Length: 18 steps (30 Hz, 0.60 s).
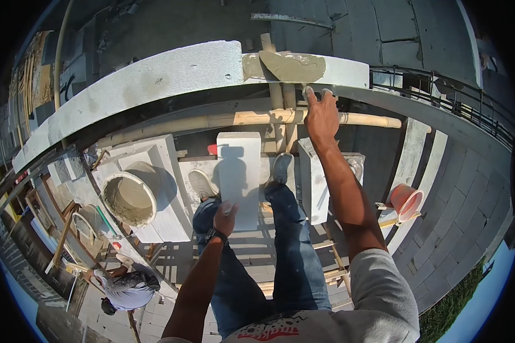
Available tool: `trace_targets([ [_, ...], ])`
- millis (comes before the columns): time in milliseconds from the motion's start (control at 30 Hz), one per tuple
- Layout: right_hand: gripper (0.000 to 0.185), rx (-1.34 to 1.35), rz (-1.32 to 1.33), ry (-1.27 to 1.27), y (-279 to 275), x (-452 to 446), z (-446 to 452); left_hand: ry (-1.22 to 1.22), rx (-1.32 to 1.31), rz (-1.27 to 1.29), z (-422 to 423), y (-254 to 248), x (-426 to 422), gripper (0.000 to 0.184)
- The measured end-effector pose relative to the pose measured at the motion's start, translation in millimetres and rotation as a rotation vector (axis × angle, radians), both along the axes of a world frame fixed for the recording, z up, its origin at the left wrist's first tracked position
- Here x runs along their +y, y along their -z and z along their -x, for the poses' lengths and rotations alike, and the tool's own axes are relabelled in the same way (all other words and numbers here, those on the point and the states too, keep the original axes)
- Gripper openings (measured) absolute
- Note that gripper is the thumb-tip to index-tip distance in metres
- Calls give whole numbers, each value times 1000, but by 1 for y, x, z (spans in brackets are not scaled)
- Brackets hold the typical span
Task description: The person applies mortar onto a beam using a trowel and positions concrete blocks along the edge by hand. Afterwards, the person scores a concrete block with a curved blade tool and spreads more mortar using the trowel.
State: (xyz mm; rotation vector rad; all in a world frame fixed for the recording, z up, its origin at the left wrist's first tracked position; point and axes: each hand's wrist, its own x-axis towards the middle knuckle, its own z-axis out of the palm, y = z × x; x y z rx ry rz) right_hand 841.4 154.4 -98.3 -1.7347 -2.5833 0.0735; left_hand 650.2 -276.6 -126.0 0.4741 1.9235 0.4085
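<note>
My right hand (323, 111) reaches to the near face of the white wall course (349, 70). Its fingers are bent around what looks like a trowel handle, mostly hidden. Ahead of them, a pointed, mortar-coated trowel blade (294, 67) lies over the top of the wall. Wet mortar (253, 67) covers the wall top to its left, against the end of a long white block (171, 68). My left hand (225, 219) is loosely closed above my thigh, with nothing visible in it. In view it overlaps the edge of a white block (240, 183) between my feet; contact is unclear.
Bamboo poles (229, 119) cross below the wall. A mortar bucket (129, 198) sits on blocks at left; a reddish bucket (407, 202) is at right. More blocks (315, 188) stand by my right leg. A co-worker (129, 288) is lower left. Rebar (440, 94) runs along the right.
</note>
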Motion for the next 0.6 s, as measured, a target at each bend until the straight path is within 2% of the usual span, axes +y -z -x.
trace_targets([
  [133,41,-233,190,49,18,33,29,13,33,-28,-1,-5,0,59],
  [233,36,-254,233,140,13,60,38,-74,-30,-11,-3,-4,-1,60],
  [267,35,-264,254,168,9,66,40,-30,-22,-49,-2,0,-5,60],
  [367,31,93,167,262,5,37,26,-17,-41,-112,-8,26,-27,60],
  [400,31,236,150,294,4,23,20,-81,-74,-89,-10,17,-19,60],
  [467,35,612,314,454,30,-5,-8,-149,-112,-27,-9,-4,-2,59],
  [533,40,769,462,608,12,-22,-7,-155,-121,54,-4,-21,8,56],
  [600,46,705,586,756,-18,-25,-4,-109,-95,31,4,-20,1,58],
])
